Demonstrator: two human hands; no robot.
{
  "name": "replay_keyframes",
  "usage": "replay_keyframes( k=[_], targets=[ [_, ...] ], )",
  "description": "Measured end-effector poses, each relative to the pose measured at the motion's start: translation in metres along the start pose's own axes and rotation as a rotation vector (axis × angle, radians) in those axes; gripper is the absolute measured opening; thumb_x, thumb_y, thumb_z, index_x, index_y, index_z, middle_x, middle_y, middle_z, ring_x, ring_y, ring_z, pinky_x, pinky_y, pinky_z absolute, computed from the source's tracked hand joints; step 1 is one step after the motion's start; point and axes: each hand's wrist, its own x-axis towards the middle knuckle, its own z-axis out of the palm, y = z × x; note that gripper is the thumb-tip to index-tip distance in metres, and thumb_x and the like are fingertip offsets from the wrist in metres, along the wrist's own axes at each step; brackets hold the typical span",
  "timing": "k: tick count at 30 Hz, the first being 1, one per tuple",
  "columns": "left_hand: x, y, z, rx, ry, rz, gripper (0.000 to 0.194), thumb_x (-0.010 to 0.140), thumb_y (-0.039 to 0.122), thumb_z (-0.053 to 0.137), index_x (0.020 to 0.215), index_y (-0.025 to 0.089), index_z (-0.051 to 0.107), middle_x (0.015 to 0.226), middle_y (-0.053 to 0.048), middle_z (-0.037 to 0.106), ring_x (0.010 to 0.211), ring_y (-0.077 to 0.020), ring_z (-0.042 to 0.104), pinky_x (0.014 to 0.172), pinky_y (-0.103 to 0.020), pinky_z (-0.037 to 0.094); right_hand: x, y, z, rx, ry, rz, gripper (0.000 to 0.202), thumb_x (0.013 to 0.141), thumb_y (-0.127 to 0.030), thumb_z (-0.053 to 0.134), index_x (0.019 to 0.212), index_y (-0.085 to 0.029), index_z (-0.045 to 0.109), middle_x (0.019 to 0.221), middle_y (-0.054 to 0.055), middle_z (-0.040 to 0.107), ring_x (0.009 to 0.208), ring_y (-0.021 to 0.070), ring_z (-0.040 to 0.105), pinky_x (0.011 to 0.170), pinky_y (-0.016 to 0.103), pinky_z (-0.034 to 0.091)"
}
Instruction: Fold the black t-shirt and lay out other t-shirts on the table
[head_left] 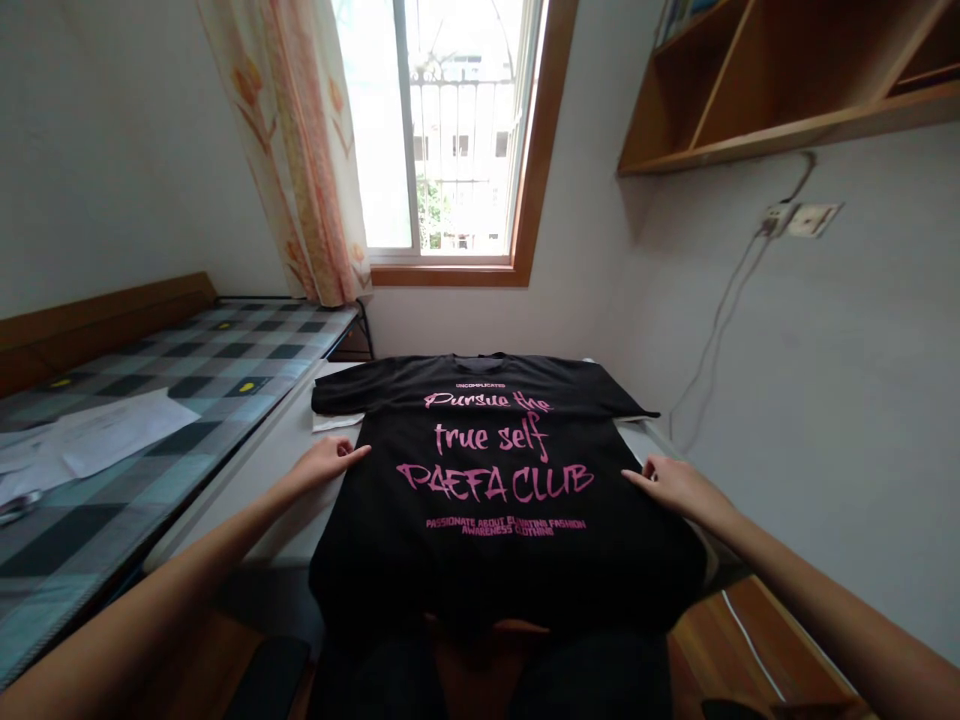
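A black T-shirt (pixel 487 560) with pink lettering is spread face up over a white table (pixel 247 510), its collar toward the window and its lower part hanging over the near edge. My left hand (pixel 330 462) is closed at the shirt's left side, below the sleeve, fingers curled and thumb on the fabric edge. Across from it, my right hand (pixel 671 485) is closed in the same way on the right side edge. Both sleeves lie stretched outward. Something white shows under the left sleeve.
On the left stands a bed (pixel 277 340) with a checkered cover, bearing several papers (pixel 127 440). A curtain (pixel 300 150) hangs beside the window. Wooden shelves (pixel 750 140) and a socket (pixel 814 219) with a dangling cord are on the right wall.
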Motion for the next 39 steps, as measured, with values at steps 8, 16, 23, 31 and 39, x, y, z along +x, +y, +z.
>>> replay_keyframes(
  k=[8,16,23,31,39],
  targets=[
    [-0.016,0.018,-0.005,-0.372,-0.090,-0.076,0.057,0.044,0.068,0.072,0.061,0.019,0.048,0.057,0.001,0.056,0.057,-0.0163,0.052,0.052,-0.025,0.033,-0.006,0.008,0.000,0.309,-0.122,0.148,0.036,0.072,-0.052,0.068,0.069,-0.016,0.060,0.059,0.007,0.063,0.049,0.0190,0.058,0.046,0.028,0.041],
    [-0.047,0.021,-0.026,-0.360,-0.327,-0.218,0.057,0.052,0.068,0.074,0.073,0.016,0.060,0.055,0.002,0.051,0.050,-0.0128,0.048,0.045,-0.022,0.019,-0.021,0.023,0.006,0.531,-0.180,0.089,0.049,0.057,-0.061,0.074,0.052,-0.017,0.054,0.046,0.000,0.049,0.047,0.0118,0.045,0.046,0.025,0.035],
    [-0.082,0.029,-0.019,-0.515,-0.323,-0.112,0.063,0.061,0.071,0.067,0.091,0.015,0.064,0.071,0.000,0.059,0.062,-0.0144,0.052,0.052,-0.023,0.035,-0.032,0.025,0.004,0.760,-0.068,0.042,0.055,0.057,-0.071,0.068,0.061,-0.017,0.055,0.053,-0.001,0.050,0.049,0.0096,0.045,0.044,0.022,0.035],
    [-0.108,0.017,-0.012,-0.546,-0.449,-0.217,0.061,0.063,0.066,0.072,0.093,0.014,0.065,0.057,0.003,0.053,0.048,-0.0099,0.046,0.049,-0.023,0.039,-0.062,0.027,0.000,0.826,-0.214,0.277,0.053,0.058,-0.060,0.075,0.082,-0.014,0.061,0.046,-0.008,0.039,0.040,0.0058,0.036,0.038,0.019,0.029],
    [-0.130,0.011,-0.018,-0.484,-0.499,-0.125,0.071,0.057,0.056,0.079,0.114,0.017,0.061,0.068,0.000,0.063,0.061,-0.0171,0.060,0.052,-0.026,0.049,-0.077,0.043,0.007,0.723,-0.349,0.101,0.063,0.048,-0.075,0.072,0.069,-0.021,0.047,0.044,-0.007,0.042,0.039,0.0092,0.044,0.037,0.021,0.034]
  ],
)
